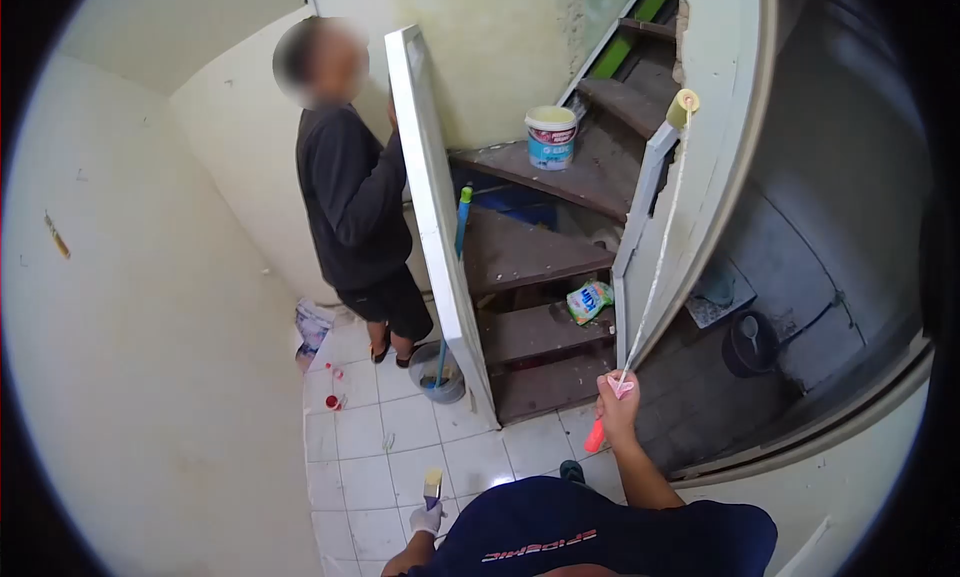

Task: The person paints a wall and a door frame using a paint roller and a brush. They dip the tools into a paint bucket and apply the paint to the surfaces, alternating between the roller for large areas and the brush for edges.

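Observation:
My right hand [618, 407], bare, is wrapped round the pink handle [595, 436] of a long paint roller. Its thin pole [665, 227] runs up to a pale yellow roller head [683, 109], which is at the pale wall edge beside the stairs. Low in the view, my left hand [427, 519] wears a whitish glove and grips a paintbrush [432, 488], its pale bristles pointing up. On a stair stands a paint bucket [551, 138] with pale yellow paint on its rim.
Another person [355, 187] in dark clothes stands behind a white door [432, 207]. A grey bucket [437, 373] with a blue pole is on the tiled floor. Brown stairs [540, 332] hold a Klin packet [589, 302]. A dark bucket [750, 344] stands at the right.

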Motion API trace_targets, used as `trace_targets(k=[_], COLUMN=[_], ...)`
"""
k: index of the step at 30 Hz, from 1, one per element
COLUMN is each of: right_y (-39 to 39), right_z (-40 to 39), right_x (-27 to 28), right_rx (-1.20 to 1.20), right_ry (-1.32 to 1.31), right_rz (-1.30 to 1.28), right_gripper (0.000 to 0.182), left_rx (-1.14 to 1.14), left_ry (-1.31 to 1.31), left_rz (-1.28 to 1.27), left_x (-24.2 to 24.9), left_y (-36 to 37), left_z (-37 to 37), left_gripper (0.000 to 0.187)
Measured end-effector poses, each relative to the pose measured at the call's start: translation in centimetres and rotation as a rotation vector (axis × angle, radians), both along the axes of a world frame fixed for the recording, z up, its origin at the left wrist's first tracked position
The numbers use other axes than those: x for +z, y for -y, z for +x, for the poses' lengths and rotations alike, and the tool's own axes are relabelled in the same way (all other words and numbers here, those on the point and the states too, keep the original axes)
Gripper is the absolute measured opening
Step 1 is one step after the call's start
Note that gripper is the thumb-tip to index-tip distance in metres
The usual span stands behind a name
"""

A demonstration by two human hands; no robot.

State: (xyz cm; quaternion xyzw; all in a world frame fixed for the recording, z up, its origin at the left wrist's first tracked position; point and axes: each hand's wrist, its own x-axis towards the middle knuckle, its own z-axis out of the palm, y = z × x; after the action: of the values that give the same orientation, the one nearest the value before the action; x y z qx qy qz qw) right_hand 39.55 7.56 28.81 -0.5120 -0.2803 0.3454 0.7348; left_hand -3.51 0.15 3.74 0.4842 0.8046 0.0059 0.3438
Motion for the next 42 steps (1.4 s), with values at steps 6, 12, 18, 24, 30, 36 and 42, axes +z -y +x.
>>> trace_targets(k=[6, 12, 18, 24, 30, 36, 42], right_y=[-0.3, -0.4, -1.1, -1.9, -2.2, -2.0, -2.1], right_z=[1.2, 0.5, -0.2, 0.0, 0.0, -1.1, -1.2], right_x=[1.1, 1.8, 2.5, 5.2, 5.1, 5.1, 4.6], right_rx=[-0.041, -0.066, -0.043, -0.073, -0.069, -0.059, -0.060], right_ry=[-0.020, 0.016, 0.016, 0.090, 0.064, 0.020, 0.057], right_rz=[0.021, 0.012, 0.020, 0.000, 0.032, 0.039, 0.012], right_gripper=[0.019, 0.019, 0.019, 0.019, 0.020, 0.020, 0.019], left_rx=[-0.055, 0.045, 0.131, 0.082, 0.076, 0.070, 0.109], left_ry=[-0.001, 0.087, 0.167, 0.087, 0.051, 0.038, 0.079], left_rz=[-0.003, -0.009, 0.105, 0.045, -0.043, 0.012, 0.002], left_x=[-3.5, -6.8, -7.5, -6.6, -2.9, -3.1, -2.6], left_y=[-0.8, -0.1, 1.4, 1.3, 1.3, 1.0, 0.9], left_z=[-0.2, -1.5, -1.1, -2.0, -1.7, -2.1, -2.4], left_gripper=[0.040, 0.045, 0.056, 0.065, 0.039, 0.039, 0.039])
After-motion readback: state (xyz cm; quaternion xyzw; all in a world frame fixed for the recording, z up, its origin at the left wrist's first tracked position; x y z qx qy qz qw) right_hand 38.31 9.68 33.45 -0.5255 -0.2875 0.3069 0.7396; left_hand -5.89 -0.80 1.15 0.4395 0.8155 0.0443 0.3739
